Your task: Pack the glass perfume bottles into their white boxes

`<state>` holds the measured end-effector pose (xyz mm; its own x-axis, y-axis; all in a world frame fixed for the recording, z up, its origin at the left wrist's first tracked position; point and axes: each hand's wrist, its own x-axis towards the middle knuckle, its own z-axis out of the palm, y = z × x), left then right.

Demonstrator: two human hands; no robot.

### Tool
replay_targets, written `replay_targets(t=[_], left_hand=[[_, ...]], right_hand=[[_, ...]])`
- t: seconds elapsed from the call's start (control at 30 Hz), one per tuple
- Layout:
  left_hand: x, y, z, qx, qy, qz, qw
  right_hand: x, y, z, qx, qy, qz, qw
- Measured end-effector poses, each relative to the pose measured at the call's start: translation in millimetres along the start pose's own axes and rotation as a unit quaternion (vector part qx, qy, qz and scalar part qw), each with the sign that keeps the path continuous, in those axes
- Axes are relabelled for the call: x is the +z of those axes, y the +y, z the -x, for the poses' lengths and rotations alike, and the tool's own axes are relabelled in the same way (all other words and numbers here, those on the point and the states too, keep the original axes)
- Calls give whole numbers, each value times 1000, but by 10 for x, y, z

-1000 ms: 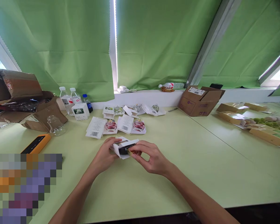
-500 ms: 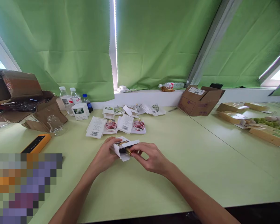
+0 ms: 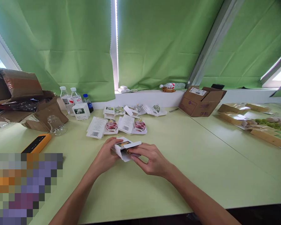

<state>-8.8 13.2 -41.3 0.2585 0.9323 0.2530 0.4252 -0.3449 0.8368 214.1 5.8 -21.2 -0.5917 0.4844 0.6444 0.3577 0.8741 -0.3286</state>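
Observation:
My left hand (image 3: pixel 107 156) grips a small white carton (image 3: pixel 123 144) with a picture on its top face, thumb above and fingers around the side. The carton is tilted, its open end facing right with the flaps spread. At that end my right hand (image 3: pixel 150 157) pinches at a gold-capped bottle (image 3: pixel 127 151), most of which sits inside the carton. Only the gold cap shows between the flaps; the body is hidden. Just beyond my hands, two round glass perfume bottles with pink contents (image 3: pixel 111 125) lie beside white cartons (image 3: pixel 97 127).
Clear glass bottles (image 3: pixel 156 108) with white packaging lie farther back. A white carton (image 3: pixel 81 111) stands by plastic drink bottles (image 3: pixel 66 100). An orange-edged power strip (image 3: pixel 46 139) is at left. Cardboard boxes stand left and right (image 3: pixel 199 103); fruit trays (image 3: pixel 269 137) lie far right.
The gold-capped bottle has gone deeper into the carton, pushed leftward by my right hand. Its dark body no longer shows. My left hand keeps its hold.

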Motion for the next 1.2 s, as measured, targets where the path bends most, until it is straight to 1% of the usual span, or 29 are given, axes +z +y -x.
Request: replay_targets(t=[0.27,0.43,0.53,0.7,0.9,1.2], left_hand=[[4,-48,-5,1,3,11,1000],[-2,-11,0,-14,-3,30,999],[-12,52,11,-37,-17,57,998],[-33,161,18,-52,-31,92,994],[-37,238,27,-80,-72,136,985],[-78,367,69,-106,-119,191,969]], right_hand=[[-17,-38,-30,-16,5,9,1000],[-26,-30,-33,-16,18,4,1000],[-41,-30,-27,-19,40,-1,999],[-80,-25,-11,-28,106,-4,994],[-121,-22,1,-9,180,20,983],[-129,-35,-8,-2,193,28,981]])
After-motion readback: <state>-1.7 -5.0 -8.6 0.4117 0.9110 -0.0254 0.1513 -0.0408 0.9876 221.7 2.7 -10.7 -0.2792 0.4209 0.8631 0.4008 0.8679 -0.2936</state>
